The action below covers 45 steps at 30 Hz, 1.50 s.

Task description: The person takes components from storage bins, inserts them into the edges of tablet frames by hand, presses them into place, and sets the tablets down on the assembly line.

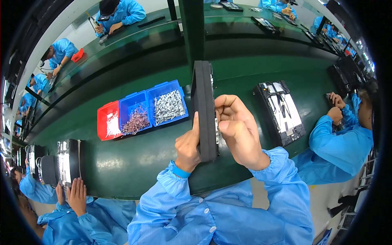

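Note:
A black box-shaped electronic unit (pixel 205 102) stands on edge above the green bench in front of me, its narrow side toward me. My left hand (pixel 188 147) is closed round its lower left side, with a finger stretched up along the black casing. My right hand (pixel 241 136) is at the unit's right face, where small silvery parts show along the edge. Its fingers are curled and the thumb is bent in against them. Whatever lies between these fingertips is hidden by the hand and the unit.
Left of the unit sit a red bin (pixel 102 130) of white pieces, a blue bin (pixel 122 99) of thin reddish parts and a blue bin (pixel 182 94) of silvery ones. A similar unit (pixel 281 112) lies to the right. Co-workers sit on both sides, one handling a unit (pixel 69 161).

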{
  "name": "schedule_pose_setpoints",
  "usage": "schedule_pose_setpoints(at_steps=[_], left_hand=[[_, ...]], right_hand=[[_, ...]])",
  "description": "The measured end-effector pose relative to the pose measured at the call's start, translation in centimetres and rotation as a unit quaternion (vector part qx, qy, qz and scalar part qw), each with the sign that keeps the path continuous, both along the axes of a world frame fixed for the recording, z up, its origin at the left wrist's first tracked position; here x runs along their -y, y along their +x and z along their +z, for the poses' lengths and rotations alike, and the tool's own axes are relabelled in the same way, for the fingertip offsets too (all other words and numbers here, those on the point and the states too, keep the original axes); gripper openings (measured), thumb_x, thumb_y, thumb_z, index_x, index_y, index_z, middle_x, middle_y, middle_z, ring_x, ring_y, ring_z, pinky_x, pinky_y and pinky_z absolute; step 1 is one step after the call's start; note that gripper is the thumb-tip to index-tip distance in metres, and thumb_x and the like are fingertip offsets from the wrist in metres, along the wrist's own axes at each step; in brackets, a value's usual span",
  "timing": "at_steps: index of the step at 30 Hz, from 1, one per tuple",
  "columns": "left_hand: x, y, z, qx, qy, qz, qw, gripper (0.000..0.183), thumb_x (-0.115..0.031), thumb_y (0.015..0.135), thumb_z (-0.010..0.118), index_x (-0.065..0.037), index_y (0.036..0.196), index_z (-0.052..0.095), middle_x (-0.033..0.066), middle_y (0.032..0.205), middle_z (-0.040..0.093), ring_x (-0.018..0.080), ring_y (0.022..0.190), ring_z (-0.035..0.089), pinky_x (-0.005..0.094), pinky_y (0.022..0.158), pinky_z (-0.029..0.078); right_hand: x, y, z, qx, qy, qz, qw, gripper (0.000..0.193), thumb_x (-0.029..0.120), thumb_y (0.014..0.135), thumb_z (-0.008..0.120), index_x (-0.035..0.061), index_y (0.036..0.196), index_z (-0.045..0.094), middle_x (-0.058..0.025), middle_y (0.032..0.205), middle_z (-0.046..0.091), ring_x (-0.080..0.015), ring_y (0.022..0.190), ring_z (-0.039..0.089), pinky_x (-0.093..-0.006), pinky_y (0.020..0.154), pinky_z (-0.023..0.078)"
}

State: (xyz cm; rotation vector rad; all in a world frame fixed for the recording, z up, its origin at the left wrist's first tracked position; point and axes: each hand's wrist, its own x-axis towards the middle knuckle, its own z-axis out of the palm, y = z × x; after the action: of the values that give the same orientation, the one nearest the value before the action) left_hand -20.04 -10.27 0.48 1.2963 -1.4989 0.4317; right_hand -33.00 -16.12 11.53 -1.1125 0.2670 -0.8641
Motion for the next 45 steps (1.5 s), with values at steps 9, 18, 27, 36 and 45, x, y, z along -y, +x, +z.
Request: schedule_pose_setpoints(at_steps=[9, 18, 27, 36, 45], left_hand=[[0.1, 0.0, 0.1, 0.012, -0.017, -0.015, 1.0, 0.072, -0.006, 0.071, 0.078, 0.015, 0.134, 0.051, 0.0097, 0.063, 0.063, 0.0173, 0.05, 0.061, 0.03, 0.048, 0.048], [0.1, 0.2, 0.2, 0.02, -0.017, -0.033, 0.999, 0.073, -0.007, 0.071, 0.078, 0.015, 0.135, 0.05, 0.0105, 0.066, 0.065, 0.0179, 0.051, 0.062, 0.0306, 0.048, 0.049], [-0.5, 0.1, -1.2, -0.144, 0.013, -0.001, 0.99, 0.014, -0.007, 0.079, 0.077, -0.004, 0.09, 0.069, 0.0056, 0.069, 0.066, 0.0176, 0.059, 0.066, 0.0308, 0.055, 0.052], [-0.9, -1.9, 2.1, -0.726, 0.222, -0.241, 0.605, 0.031, -0.018, 0.087, 0.066, 0.002, 0.11, 0.063, 0.0069, 0.088, 0.069, 0.0059, 0.056, 0.058, 0.0207, 0.038, 0.032], [-0.7, -1.0, 0.2, -0.58, 0.441, -0.296, 0.618, 0.065, -0.033, 0.092, 0.071, 0.008, 0.137, 0.049, -0.0049, 0.066, 0.044, 0.0027, 0.049, 0.041, 0.0211, 0.041, 0.031]], right_hand=[[0.4, -0.4, 1.0, -0.051, -0.002, 0.001, 0.999, 0.041, 0.0, 0.085, 0.054, -0.0061, 0.124, 0.044, -0.0068, 0.098, 0.055, -0.0109, 0.091, 0.054, -0.0276, 0.084, 0.047], [-0.6, 0.0, -0.1, -0.007, -0.012, -0.02, 1.0, 0.053, 0.0, 0.076, 0.052, -0.0012, 0.128, 0.038, -0.0051, 0.099, 0.043, -0.0115, 0.091, 0.044, -0.0264, 0.084, 0.04], [0.6, -1.8, -1.7, 0.025, -0.193, -0.037, 0.98, 0.058, 0.008, 0.083, 0.068, -0.0016, 0.133, 0.042, -0.0071, 0.11, 0.054, -0.0134, 0.099, 0.051, -0.0289, 0.09, 0.042], [0.8, -10.9, -7.2, -0.274, -0.074, -0.102, 0.953, 0.051, 0.024, 0.102, 0.055, -0.0048, 0.143, 0.044, -0.0142, 0.126, 0.062, -0.0166, 0.114, 0.058, -0.0287, 0.098, 0.044], [6.7, -22.9, -6.5, -0.255, 0.032, -0.257, 0.932, 0.052, 0.019, 0.093, 0.066, -0.008, 0.135, 0.053, -0.0129, 0.121, 0.066, -0.017, 0.104, 0.065, -0.0268, 0.091, 0.05]])
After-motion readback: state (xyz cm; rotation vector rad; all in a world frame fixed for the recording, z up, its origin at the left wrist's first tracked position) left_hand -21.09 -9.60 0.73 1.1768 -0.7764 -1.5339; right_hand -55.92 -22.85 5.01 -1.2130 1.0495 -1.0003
